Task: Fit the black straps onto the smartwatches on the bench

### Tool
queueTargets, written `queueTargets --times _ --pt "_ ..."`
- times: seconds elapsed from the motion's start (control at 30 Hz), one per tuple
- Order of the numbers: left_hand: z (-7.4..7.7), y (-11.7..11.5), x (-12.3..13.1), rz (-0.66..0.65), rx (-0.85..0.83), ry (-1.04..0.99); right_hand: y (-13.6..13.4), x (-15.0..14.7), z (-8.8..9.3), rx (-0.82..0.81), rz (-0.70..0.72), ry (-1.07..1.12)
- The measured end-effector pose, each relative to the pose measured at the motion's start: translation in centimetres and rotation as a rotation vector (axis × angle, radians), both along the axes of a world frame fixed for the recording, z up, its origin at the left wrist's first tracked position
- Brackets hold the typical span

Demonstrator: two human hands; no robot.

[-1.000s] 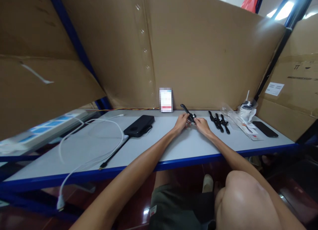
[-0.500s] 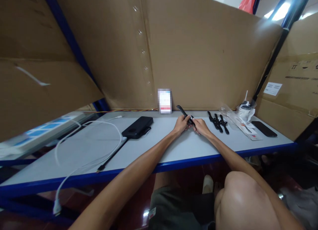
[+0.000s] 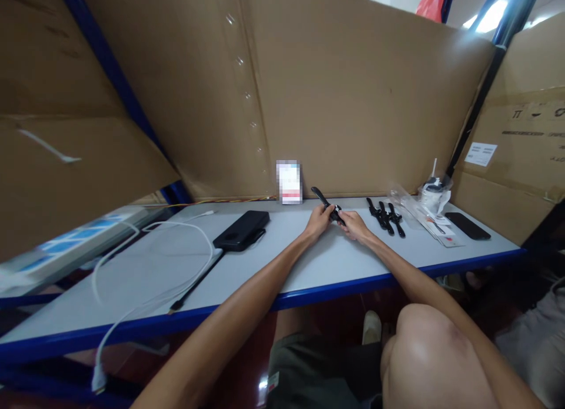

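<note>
A black spokeshave (image 3: 319,196) is held between both my hands above the middle of the table, one handle pointing up and away to the left. My left hand (image 3: 318,220) is closed around it near the metal middle part. On the other side, my right hand (image 3: 354,225) grips the nearer end, its fingers partly hiding that handle. Several more black spokeshaves (image 3: 385,217) lie side by side on the table (image 3: 273,268), just right of my hands.
A phone with a blurred screen (image 3: 289,182) leans on the cardboard wall. Left are a black power bank (image 3: 242,230), a white cable (image 3: 152,225) and a power strip (image 3: 88,238). Right are plastic packets (image 3: 426,218), a wrapped cup (image 3: 435,196) and a dark phone (image 3: 468,225).
The view has shifted slightly. Both hands still hold the spokeshave in nearly the same place, with the right fingers a little moved along its near end.
</note>
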State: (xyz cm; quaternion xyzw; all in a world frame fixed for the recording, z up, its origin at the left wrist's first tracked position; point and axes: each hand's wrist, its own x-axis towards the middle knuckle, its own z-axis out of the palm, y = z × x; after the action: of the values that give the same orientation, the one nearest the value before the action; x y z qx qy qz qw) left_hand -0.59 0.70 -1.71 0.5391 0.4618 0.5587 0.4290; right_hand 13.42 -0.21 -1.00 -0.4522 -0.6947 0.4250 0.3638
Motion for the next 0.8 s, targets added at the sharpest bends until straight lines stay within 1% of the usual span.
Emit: queueTargets --times 0.03,0.07,0.13,0.17,0.2,0.23,0.27,0.33,0.4,0.53,0.63,0.8 --pt "0.2 -0.2 0.0 0.039 0.015 0.021 0.0 -0.1 0.0 0.096 -0.058 -0.079" --pt "0.3 -0.4 0.1 0.111 0.043 0.063 0.1 -0.1 -0.1 0.2 -0.12 -0.172" --pt "0.6 -0.9 0.0 0.293 0.121 0.187 0.0 -0.1 0.0 0.369 -0.237 -0.37" --pt "0.6 -1.2 -0.1 0.363 0.163 0.265 -0.2 0.1 0.0 0.414 -0.288 -0.462" --pt "0.7 -1.5 -0.1 0.397 0.202 0.35 -0.3 0.2 0.1 0.434 -0.334 -0.544" --pt "0.7 -1.6 -0.1 0.39 0.235 0.428 -0.5 0.3 0.1 0.437 -0.368 -0.613" --pt "0.7 -1.8 -0.1 0.351 0.258 0.489 -0.7 0.4 0.2 0.431 -0.387 -0.67" --pt "0.6 -1.9 0.2 0.237 0.276 0.543 -1.1 0.6 0.3 0.423 -0.401 -0.751" --pt "0.6 -1.9 0.6 0.159 0.284 0.525 -1.5 0.5 0.5 0.438 -0.395 -0.803" --pt "0.6 -1.8 1.3 0.094 0.278 0.46 -2.1 0.1 0.6 0.472 -0.356 -0.877" --pt "0.6 -1.8 1.5 0.042 0.185 0.359 -2.2 -0.1 0.7 0.468 -0.327 -0.911" --pt "0.8 -1.7 1.2 -0.129 -0.101 0.029 -2.2 -0.1 0.8 0.47 -0.318 -0.942"
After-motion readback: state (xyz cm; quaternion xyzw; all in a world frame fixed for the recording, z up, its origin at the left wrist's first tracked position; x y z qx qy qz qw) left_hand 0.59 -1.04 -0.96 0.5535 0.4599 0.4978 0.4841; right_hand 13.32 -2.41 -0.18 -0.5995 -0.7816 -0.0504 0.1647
